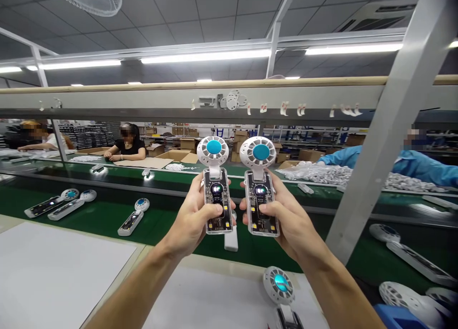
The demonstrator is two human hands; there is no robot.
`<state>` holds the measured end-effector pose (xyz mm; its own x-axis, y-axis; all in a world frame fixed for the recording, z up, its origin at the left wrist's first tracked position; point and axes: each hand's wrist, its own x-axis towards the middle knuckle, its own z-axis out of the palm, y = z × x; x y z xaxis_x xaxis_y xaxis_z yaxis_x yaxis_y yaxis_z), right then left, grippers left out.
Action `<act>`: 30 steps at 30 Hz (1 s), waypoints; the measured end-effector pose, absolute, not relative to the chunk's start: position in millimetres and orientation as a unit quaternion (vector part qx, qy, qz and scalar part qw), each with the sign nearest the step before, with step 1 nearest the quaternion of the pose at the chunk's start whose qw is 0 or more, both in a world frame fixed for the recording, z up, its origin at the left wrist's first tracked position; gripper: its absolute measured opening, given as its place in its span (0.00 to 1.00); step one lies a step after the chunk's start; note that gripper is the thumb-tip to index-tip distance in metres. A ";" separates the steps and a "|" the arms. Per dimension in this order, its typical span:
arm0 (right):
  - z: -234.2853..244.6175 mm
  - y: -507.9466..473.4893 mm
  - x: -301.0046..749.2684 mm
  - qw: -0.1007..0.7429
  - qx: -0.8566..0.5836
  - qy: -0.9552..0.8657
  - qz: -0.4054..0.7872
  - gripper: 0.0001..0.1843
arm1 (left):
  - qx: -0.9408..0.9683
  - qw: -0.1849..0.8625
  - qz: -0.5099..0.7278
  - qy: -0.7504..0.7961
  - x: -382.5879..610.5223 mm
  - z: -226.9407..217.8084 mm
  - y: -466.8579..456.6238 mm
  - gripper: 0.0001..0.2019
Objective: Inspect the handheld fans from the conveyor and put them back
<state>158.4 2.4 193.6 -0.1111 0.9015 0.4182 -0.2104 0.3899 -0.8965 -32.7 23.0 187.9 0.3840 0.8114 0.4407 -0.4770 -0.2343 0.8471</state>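
Observation:
My left hand (193, 214) is closed round a handheld fan (218, 195) with a white round head, a blue centre and a clear-cased body showing a dark circuit board. My right hand (288, 214) grips a matching handheld fan (261, 195) beside it. Both fans stand upright, a small gap between them, and each thumb presses on the front of its body. Lit digits glow on both boards. Behind them a white fan body (231, 241) lies on the green belt, partly hidden. Below, another handheld fan (279, 286) rests on the white table, cut off by the frame's lower edge.
Several more fans (133, 219) lie along the green conveyor belt (107, 202). A slanted metal post (379, 124) stands to my right, near a blue bin (397, 315). Across the belts sit co-workers, one in a blue sleeve (341, 157) by a heap of small white parts (332, 175).

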 end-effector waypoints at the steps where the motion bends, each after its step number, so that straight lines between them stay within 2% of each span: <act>1: 193.3 2.9 158.2 0.599 -0.296 -0.581 0.465 0.45 | 0.573 0.602 0.537 0.145 -32.5 187.8 23.0 0.32; 10: 191.1 3.7 159.9 0.589 -0.296 -0.593 0.462 0.43 | 0.587 0.591 0.537 0.133 -32.6 185.7 25.6 0.24; 16: 189.3 5.7 161.4 0.594 -0.284 -0.592 0.465 0.39 | 0.595 0.577 0.544 0.134 -33.3 184.8 25.3 0.28; 26: 193.8 -4.0 160.3 0.579 -0.311 -0.599 0.457 0.41 | 0.578 0.608 0.530 0.125 -31.0 186.7 22.1 0.31; 30: 192.1 -2.1 161.4 0.579 -0.299 -0.607 0.454 0.43 | 0.572 0.619 0.524 0.123 -30.5 186.9 20.5 0.29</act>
